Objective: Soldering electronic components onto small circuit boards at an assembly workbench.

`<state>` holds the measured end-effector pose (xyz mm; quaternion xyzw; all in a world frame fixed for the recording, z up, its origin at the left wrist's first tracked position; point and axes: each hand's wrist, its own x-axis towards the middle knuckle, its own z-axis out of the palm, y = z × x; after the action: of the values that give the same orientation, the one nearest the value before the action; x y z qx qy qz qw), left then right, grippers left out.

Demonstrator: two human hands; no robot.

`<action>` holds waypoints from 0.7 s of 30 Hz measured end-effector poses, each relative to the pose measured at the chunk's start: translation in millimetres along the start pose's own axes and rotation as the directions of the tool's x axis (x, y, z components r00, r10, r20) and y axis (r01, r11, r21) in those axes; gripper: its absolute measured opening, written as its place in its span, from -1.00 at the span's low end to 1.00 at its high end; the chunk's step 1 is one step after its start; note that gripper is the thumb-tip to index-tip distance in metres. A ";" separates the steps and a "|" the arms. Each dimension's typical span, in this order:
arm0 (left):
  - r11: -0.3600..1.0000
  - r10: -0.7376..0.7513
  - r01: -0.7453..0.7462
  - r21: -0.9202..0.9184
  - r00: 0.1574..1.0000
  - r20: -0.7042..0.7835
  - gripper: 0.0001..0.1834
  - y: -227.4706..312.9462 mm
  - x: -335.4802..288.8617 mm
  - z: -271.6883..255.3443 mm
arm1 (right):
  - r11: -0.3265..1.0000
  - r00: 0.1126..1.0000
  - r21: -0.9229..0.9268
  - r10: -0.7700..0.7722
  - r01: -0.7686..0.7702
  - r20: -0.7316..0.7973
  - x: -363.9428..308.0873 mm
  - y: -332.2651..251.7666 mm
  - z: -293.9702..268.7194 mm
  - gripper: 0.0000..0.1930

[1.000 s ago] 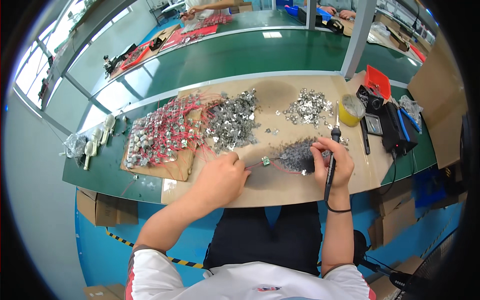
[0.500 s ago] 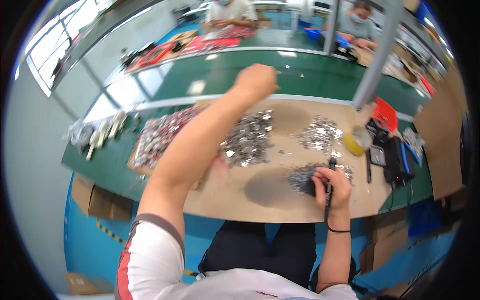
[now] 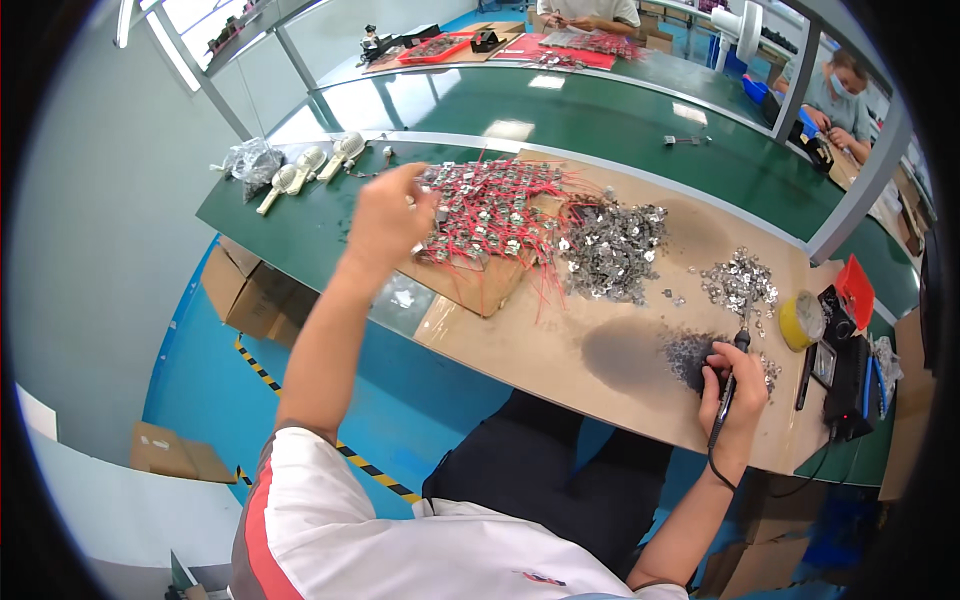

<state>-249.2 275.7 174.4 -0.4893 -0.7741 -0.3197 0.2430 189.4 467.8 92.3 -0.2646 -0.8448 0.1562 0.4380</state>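
Observation:
My left hand (image 3: pixel 390 215) is over the left edge of a heap of small metal parts with red wires (image 3: pixel 490 205), its thumb and forefinger apart. Whether it touches a part is hard to see. In my right hand (image 3: pixel 735 395) is a soldering iron (image 3: pixel 724 400) with a black handle, its cord trailing past my wrist and its tip pointing away from me. Beneath and beside that hand lies a patch of dark grains (image 3: pixel 688 358). Small shiny metal pieces (image 3: pixel 740 280) are spread just beyond the iron, and a bigger pile of metal pieces (image 3: pixel 615 250) lies mid-board.
Brown board (image 3: pixel 520 345) covers the bench top. At right are a yellow tape roll (image 3: pixel 802 320), a red tray (image 3: pixel 855 290) and a black powered box (image 3: pixel 848 385). White-handled tools (image 3: pixel 345 155) lie far left. A metal post (image 3: pixel 865 190) rises at right. Two people work beyond.
My left hand has come back from over the green far surface to the left edge of the wired heap. The view has turned left. My right hand still holds the soldering iron.

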 end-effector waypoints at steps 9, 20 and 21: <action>0.952 -0.304 0.266 0.149 0.876 0.375 -0.56 -113.8 78.2 40.6 | 0.998 0.998 0.029 0.046 -0.047 0.029 -5.1 4.8 -3.3 -0.60; 0.853 -0.512 0.350 0.388 0.707 0.487 -0.69 -127.0 108.9 81.7 | 0.999 1.000 0.048 0.005 -0.004 -0.019 -3.4 6.1 2.1 -0.62; 0.826 -0.563 0.461 0.323 0.701 0.438 -0.72 -132.2 111.5 74.4 | 0.998 1.000 0.057 0.002 -0.001 -0.016 -3.4 4.4 3.2 -0.62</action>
<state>-419.6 355.6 166.8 -0.2955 -0.9420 -0.1567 -0.0270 189.7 469.2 86.0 -0.2538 -0.8362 0.1784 0.4521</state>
